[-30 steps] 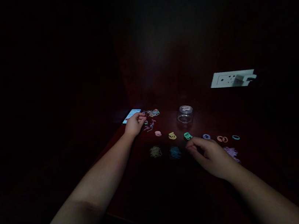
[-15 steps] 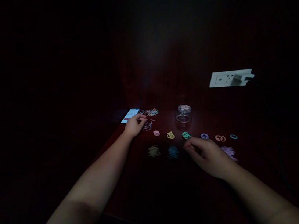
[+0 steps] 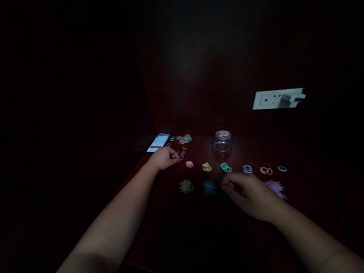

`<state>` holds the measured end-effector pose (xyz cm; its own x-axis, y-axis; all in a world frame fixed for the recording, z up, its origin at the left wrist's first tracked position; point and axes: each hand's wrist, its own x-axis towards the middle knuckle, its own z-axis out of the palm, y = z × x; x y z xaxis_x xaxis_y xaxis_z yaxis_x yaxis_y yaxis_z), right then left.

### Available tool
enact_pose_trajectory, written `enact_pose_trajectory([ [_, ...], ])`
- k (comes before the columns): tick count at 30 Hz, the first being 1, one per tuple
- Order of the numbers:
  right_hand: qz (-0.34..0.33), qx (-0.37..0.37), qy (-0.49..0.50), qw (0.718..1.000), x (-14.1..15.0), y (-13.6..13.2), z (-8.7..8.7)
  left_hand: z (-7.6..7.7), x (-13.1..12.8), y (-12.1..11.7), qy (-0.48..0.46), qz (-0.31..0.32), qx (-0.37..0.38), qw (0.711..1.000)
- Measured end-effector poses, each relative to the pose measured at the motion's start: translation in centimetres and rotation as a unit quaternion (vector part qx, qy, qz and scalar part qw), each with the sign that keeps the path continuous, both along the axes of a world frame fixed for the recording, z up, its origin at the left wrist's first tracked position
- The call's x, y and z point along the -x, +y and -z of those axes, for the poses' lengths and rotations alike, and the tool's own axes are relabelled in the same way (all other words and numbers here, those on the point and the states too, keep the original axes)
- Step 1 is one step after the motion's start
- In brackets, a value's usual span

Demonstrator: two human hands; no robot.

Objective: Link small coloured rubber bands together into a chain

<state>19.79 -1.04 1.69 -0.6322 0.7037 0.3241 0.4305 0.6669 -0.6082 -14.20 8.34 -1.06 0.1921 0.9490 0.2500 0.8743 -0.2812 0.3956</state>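
My left hand (image 3: pixel 165 158) rests by the phone, its fingertips pinched together at the edge of a few loose purple elastic bands (image 3: pixel 183 153). What those fingers hold, if anything, is too small to see. Over the table, my right hand (image 3: pixel 248 194) has thumb and fingers drawn together beside a pile of small blue bands (image 3: pixel 209 187); its fingertips are dim and their content is hidden. Just beyond it lie green hair ties (image 3: pixel 226 167) and purple hair ties (image 3: pixel 247 169). Yellow hair ties (image 3: pixel 206 167) and pink ones (image 3: pixel 189 164) continue the row leftward.
A clear lidded jar (image 3: pixel 222 142) stands at the back. Mixed bands (image 3: pixel 184 139) lie beside the lit phone (image 3: pixel 158 143). Rightward are orange ties (image 3: pixel 265 171), a blue tie (image 3: pixel 282 168) and a purple pile (image 3: pixel 275 189). Yellowish bands (image 3: pixel 186 186) lie in front. A wall socket (image 3: pixel 277 99) holds a plug.
My left hand has come slightly nearer and to the right, to the loose purple bands. My right hand stays near the blue pile, its pinch little changed. The view has shifted slightly.
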Motion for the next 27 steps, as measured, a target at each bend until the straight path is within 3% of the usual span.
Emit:
enact_pose_trajectory([
  [5,0.002,-0.008,-0.001,1.0,0.0,0.0,0.0,0.0,-0.2,0.1,0.012,0.007,-0.036,0.999],
  [10,0.007,-0.007,-0.014,1.0,-0.1,0.1,-0.1,-0.2,-0.5,-0.1,-0.01,-0.032,-0.079,0.996],
  [17,0.007,-0.002,-0.01,1.0,0.0,0.0,-0.1,-1.4,-1.5,-0.9,-0.055,-0.063,-0.105,0.991],
  [20,0.016,-0.005,-0.002,1.0,0.1,0.0,0.0,-2.3,-3.6,-2.2,-0.102,-0.027,-0.12,0.987],
  [24,0.047,-0.019,0.023,0.998,0.1,0.0,-0.2,-3.4,-8.8,-5.7,-0.19,0.071,-0.104,0.974],
  [27,0.067,-0.03,0.047,0.996,0.0,-0.1,-0.4,-3.8,-12.4,-8.5,-0.204,0.145,-0.095,0.963],
])
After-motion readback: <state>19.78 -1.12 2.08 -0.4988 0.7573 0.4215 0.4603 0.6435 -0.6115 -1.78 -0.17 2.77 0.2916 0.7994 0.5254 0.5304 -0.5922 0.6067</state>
